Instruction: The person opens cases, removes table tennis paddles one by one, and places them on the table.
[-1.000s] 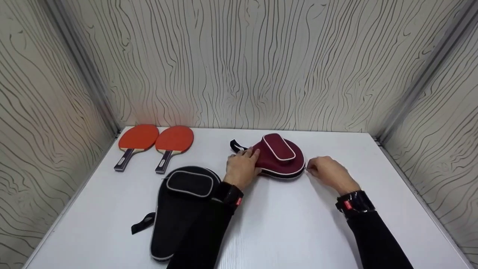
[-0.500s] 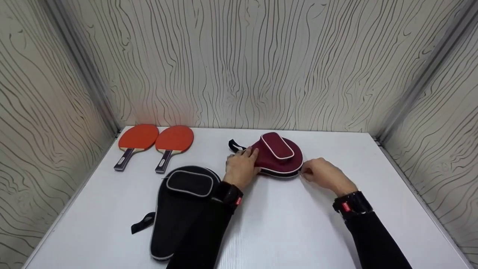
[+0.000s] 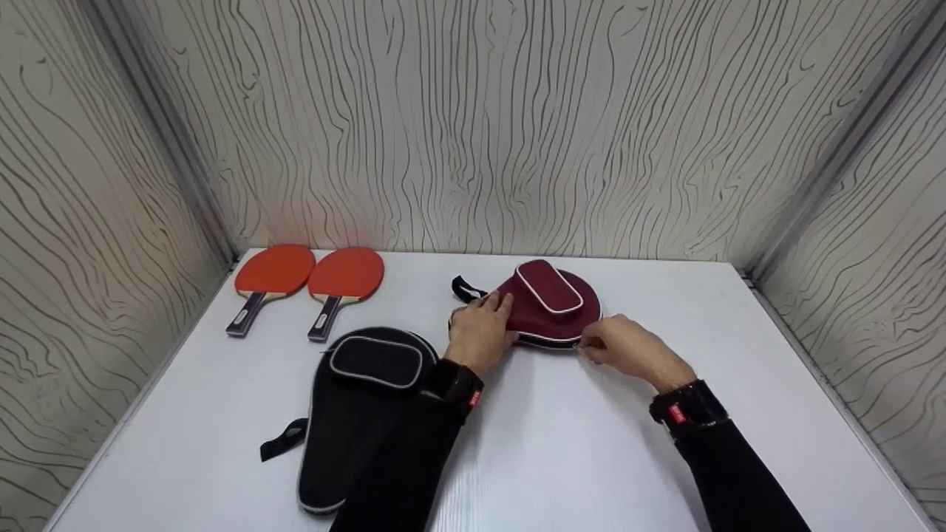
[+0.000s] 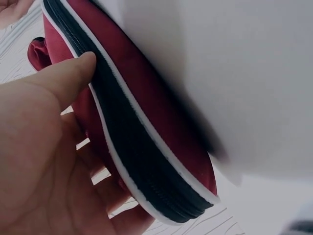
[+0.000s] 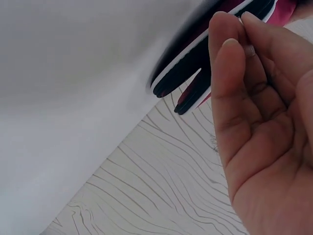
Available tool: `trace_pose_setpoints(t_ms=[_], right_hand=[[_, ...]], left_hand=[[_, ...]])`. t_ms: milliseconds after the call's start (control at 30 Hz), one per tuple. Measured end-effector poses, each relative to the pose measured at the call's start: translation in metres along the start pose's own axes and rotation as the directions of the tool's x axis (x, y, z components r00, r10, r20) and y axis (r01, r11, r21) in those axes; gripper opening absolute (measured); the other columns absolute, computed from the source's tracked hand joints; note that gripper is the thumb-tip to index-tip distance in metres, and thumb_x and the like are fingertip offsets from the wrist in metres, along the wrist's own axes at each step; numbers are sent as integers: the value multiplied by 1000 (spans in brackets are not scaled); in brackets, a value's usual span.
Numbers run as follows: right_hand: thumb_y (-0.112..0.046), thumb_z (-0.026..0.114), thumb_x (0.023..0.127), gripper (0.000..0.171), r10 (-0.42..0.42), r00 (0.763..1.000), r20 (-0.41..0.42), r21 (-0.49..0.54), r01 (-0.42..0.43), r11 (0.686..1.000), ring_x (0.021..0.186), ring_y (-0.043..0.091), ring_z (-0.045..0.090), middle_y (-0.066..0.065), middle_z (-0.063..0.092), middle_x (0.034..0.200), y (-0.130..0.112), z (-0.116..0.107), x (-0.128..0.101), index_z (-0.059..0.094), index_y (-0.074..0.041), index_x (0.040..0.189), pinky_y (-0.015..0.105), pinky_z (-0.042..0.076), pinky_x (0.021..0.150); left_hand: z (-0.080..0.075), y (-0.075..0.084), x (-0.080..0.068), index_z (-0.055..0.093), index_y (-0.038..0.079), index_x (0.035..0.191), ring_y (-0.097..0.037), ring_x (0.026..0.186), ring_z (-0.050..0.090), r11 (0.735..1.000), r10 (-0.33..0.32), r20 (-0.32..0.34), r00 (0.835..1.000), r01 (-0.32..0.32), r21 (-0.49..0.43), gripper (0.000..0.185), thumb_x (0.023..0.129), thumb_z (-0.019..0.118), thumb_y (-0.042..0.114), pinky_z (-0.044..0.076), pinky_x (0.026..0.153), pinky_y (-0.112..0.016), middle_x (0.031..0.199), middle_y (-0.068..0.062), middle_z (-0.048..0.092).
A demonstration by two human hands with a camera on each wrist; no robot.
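A maroon table tennis paddle case with white piping and a raised pocket lies near the back of the table. My left hand holds its narrow end, fingers spread over the top. In the left wrist view the thumb presses on the black zipper band. At the case's front right edge, my right hand pinches the zipper pull between thumb and forefinger. The right wrist view has a small metal bit showing among the fingers. Behind that hand the zipper's two black edges stand apart.
A black paddle case with grey piping lies front left, partly under my left sleeve. Two red paddles with dark handles lie side by side at the back left. Patterned walls enclose the white table at the back and sides.
My right hand has moved left along the front edge of the maroon case with the zipper pull. The case shifted slightly, while my left hand stays on it.
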State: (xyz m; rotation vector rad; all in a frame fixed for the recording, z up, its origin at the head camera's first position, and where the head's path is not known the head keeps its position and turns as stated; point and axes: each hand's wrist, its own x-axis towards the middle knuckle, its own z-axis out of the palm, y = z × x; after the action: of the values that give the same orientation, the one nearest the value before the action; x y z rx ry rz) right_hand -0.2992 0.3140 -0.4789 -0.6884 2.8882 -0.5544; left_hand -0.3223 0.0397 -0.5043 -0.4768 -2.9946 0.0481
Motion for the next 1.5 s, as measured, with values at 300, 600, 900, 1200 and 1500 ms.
trace_pose_setpoints(t_ms=[300,600,900,1200,1500], right_hand=[[-1,82,104,7,49,991,-123,-78,-59,995,85,17,74,3,83,91,6,3,0,85,-6,100,44,66,79],[-2,80,105,8,107,977,-184,-145,-134,980,89,28,81,10,86,97,24,3,1,88,-4,104,55,70,82],[-3,77,104,12,142,955,-260,-156,-186,970,91,38,83,15,87,99,40,-3,-5,89,-3,104,62,68,79],[-4,73,104,13,178,946,-271,-137,-221,966,95,46,83,20,87,102,53,-4,-7,86,-2,101,66,68,80],[-4,76,104,12,164,951,-263,-132,-204,970,99,47,84,21,87,106,51,-2,-6,87,-1,106,65,67,83]], left_hand=[[0,7,-4,48,24,181,-22,162,64,998,50,9,999,-51,33,80,116,62,67,73,92,-44,182,0,58],[28,6,11,38,20,186,-30,178,43,966,197,56,979,-184,-182,88,115,61,68,57,132,-41,192,-6,41],[-23,16,-14,43,25,184,-21,180,40,931,320,147,936,-282,-232,84,113,66,66,48,140,-39,190,-5,43],[-32,33,-25,46,37,182,-8,181,34,874,466,198,862,-414,-253,81,111,68,71,54,135,-43,192,11,40],[-39,57,-39,49,38,180,-1,177,38,787,617,172,768,-598,-151,78,112,72,66,47,136,-24,189,15,43]])
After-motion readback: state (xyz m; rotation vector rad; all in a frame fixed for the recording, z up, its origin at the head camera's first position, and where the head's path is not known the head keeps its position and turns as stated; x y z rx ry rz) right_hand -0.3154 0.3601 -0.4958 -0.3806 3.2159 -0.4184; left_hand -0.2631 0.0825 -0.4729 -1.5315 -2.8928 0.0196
